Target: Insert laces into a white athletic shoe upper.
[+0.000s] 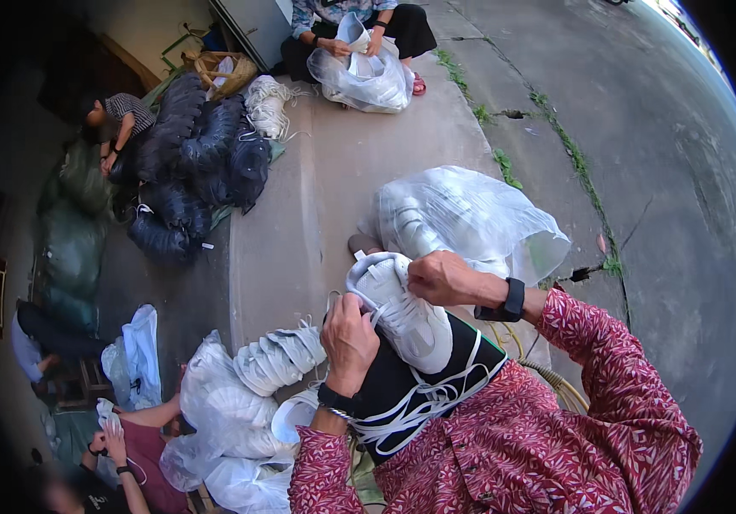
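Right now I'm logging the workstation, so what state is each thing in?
white shoe: on the lap, partly laced
left hand: gripping the shoe's side
right hand: pinching a lace at the shoe's top
clear bag of shoes: open, full
stack of white shoes: piled on the ground

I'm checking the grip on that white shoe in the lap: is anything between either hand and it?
Nothing visible. The left hand and the right hand both rest directly on the white shoe, fingers at its laces. The clear bag of shoes lies beyond, apart.
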`<act>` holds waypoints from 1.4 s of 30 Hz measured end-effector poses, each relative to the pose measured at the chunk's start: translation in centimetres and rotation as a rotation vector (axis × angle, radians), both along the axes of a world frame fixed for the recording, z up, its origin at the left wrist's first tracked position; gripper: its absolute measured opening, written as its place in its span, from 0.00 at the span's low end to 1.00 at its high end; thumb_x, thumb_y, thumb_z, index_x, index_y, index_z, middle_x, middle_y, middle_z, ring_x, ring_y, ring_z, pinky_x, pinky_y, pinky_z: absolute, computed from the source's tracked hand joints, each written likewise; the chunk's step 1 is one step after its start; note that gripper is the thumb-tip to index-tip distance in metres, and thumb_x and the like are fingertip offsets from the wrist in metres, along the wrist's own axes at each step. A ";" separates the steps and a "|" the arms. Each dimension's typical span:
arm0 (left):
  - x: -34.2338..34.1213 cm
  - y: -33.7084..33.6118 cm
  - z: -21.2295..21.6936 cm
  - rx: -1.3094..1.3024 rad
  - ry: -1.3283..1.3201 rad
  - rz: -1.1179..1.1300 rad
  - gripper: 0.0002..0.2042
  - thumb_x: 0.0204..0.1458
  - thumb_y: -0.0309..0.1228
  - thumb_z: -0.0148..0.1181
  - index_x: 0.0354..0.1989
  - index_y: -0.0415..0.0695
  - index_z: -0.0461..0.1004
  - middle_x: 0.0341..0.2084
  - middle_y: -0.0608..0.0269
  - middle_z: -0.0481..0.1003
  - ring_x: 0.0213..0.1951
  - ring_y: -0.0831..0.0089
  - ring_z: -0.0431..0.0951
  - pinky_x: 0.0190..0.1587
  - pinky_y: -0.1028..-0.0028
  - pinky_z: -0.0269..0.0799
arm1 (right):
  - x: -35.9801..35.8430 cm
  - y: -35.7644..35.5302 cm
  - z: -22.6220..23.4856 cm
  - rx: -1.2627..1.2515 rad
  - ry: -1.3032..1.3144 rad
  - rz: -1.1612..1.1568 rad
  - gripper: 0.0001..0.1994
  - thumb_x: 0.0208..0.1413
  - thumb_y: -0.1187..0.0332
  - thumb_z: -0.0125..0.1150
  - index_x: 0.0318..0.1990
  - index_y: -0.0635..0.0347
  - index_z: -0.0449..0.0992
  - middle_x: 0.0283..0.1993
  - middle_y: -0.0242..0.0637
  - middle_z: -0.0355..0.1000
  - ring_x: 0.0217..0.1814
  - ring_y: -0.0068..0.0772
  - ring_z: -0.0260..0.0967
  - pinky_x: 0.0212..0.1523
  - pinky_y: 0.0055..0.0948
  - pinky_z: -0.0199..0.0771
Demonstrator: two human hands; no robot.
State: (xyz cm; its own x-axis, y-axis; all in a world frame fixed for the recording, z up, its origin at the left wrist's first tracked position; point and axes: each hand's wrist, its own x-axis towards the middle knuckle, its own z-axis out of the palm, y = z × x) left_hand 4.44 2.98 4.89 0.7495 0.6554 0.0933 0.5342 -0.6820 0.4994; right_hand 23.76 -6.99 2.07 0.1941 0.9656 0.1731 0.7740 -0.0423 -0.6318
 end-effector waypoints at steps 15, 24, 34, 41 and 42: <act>-0.9 2.6 0.6 0.324 0.031 -0.377 0.06 0.42 0.25 0.56 0.28 0.42 0.67 0.28 0.55 0.63 0.35 0.56 0.67 0.34 0.60 0.63 | -4.6 3.7 0.2 0.340 -0.156 0.241 0.06 0.36 0.70 0.63 0.26 0.58 0.79 0.49 0.43 0.68 0.56 0.44 0.59 0.54 0.46 0.54; -1.2 2.0 0.5 0.226 -0.049 -0.304 0.11 0.38 0.23 0.62 0.32 0.40 0.69 0.29 0.53 0.64 0.35 0.53 0.68 0.36 0.60 0.64 | -2.2 2.7 1.3 0.401 -0.076 0.253 0.05 0.39 0.72 0.62 0.27 0.61 0.77 0.52 0.45 0.67 0.59 0.46 0.59 0.54 0.45 0.57; 1.5 -1.1 2.8 -0.168 -0.262 -0.263 0.07 0.46 0.24 0.59 0.33 0.38 0.72 0.26 0.50 0.73 0.29 0.55 0.76 0.31 0.64 0.69 | -1.2 -0.7 5.1 0.414 0.184 0.294 0.05 0.45 0.76 0.59 0.32 0.63 0.76 0.47 0.45 0.69 0.49 0.44 0.68 0.46 0.36 0.70; 2.1 -4.0 2.6 -0.201 -0.440 -0.391 0.04 0.53 0.27 0.53 0.30 0.39 0.71 0.17 0.48 0.71 0.23 0.50 0.75 0.24 0.64 0.69 | -0.3 0.8 3.0 0.039 0.055 0.272 0.08 0.49 0.70 0.58 0.38 0.58 0.74 0.20 0.42 0.70 0.20 0.43 0.69 0.22 0.35 0.66; 2.5 -6.2 2.7 -0.245 -0.436 -0.511 0.04 0.52 0.27 0.53 0.32 0.39 0.71 0.19 0.47 0.72 0.25 0.50 0.75 0.25 0.63 0.68 | 0.0 1.1 2.6 0.038 0.052 0.278 0.08 0.49 0.70 0.58 0.38 0.58 0.74 0.20 0.42 0.70 0.20 0.43 0.69 0.22 0.35 0.66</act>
State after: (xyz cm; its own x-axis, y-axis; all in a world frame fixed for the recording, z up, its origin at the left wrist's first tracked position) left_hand 6.99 -3.17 7.56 0.8965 0.2728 0.3491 -0.1051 -0.6345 0.7657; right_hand 23.78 -5.89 4.64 -0.0680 0.9760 0.2067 0.7189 0.1916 -0.6682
